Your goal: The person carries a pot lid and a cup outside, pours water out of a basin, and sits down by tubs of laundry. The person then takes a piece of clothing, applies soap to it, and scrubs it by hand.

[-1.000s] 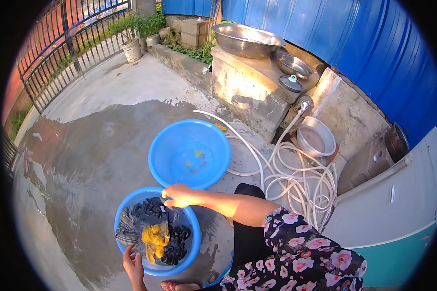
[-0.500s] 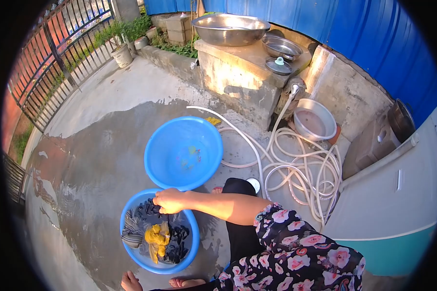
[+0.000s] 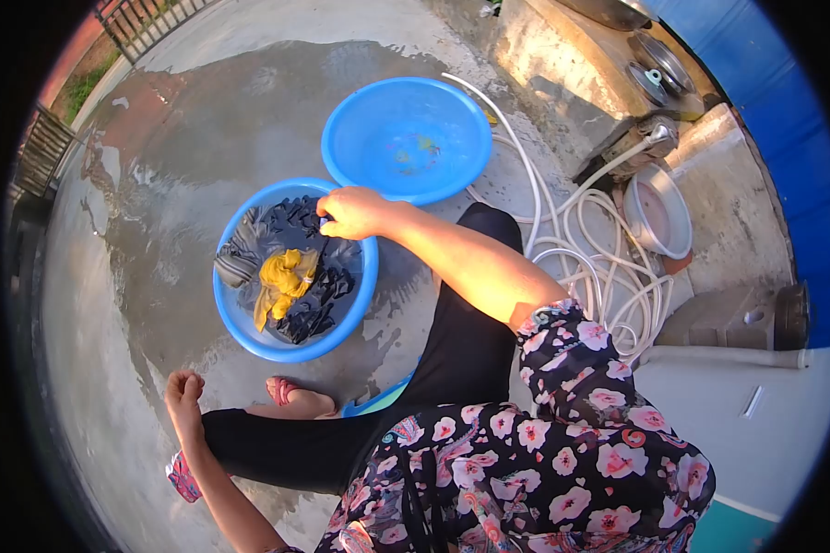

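Observation:
A blue basin (image 3: 370, 293) holds water with dark clothes (image 3: 295, 217), a yellow cloth (image 3: 284, 278) and a grey striped cloth (image 3: 236, 267). Over its upper right rim, my right hand (image 3: 352, 213) has its fingers pinched on something dark that I cannot make out. My left hand (image 3: 184, 392) is away from the basin, below and left of it, above my knee, with its fingers curled together; whether anything is in them is too small to tell.
Beyond the first basin stands a second blue basin (image 3: 406, 138) with a coloured pattern inside. A pale hose (image 3: 609, 230) lies coiled at the right, beside a whitish basin (image 3: 657, 210). Metal pans and a lid (image 3: 647, 83) rest on a concrete ledge (image 3: 563, 55). My feet are near the basin.
The view has tilted down, so both basins appear higher. My left hand has moved away from the basin's near rim and its fingers have closed. My right hand stays over the rim.

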`<state>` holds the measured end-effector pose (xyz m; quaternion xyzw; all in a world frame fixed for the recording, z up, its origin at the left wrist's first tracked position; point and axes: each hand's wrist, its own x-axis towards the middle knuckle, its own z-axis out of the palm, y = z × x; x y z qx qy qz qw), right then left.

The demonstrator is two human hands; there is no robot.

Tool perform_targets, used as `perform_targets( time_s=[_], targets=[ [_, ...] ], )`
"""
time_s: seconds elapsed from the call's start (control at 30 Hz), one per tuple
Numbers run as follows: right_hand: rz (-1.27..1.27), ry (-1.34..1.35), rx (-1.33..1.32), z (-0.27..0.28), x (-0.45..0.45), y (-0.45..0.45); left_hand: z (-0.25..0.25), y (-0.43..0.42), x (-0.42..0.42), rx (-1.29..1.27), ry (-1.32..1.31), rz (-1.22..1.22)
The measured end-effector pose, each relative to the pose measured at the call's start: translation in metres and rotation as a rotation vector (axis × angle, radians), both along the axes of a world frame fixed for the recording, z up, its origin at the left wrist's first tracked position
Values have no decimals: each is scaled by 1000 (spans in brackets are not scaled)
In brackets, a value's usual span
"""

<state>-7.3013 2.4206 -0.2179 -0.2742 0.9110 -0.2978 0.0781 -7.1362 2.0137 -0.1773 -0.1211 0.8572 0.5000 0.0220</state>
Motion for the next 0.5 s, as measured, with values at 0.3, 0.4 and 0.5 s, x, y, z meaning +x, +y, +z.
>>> perform_targets(
  time_s=[0.3,0.4,0.5],
  targets=[
    [-36,56,-55,-11,3,-14,-27,-37,-4,127,-61,117],
    [-55,37,-72,-6,2,-10,-32,-44,-16,183,-100,11],
    [-49,38,-71,-4,-1,-7,-31,-34,-24,142,-153,0]
  ],
)
